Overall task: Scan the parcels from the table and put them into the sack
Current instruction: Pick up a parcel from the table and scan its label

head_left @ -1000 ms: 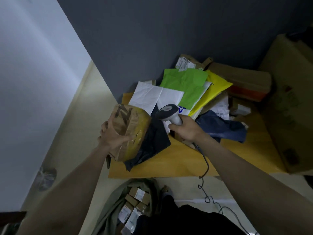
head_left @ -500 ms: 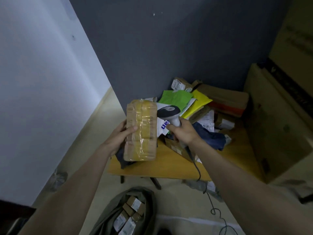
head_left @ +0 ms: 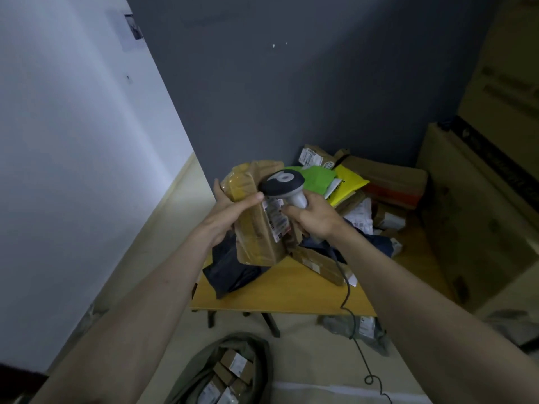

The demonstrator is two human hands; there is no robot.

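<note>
parcel [head_left: 256,225] upright in left hand [head_left: 230,211] grip, right hand [head_left: 313,218] gripping scanner [head_left: 281,185] against its label

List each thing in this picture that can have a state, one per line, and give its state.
Left hand: grips the taped parcel.
Taped parcel: held upright above the table, label facing the scanner.
Right hand: grips the scanner.
Scanner: head close to the parcel's label.
Sack: open on the floor, boxes inside.
Table: piled with parcels.
</note>
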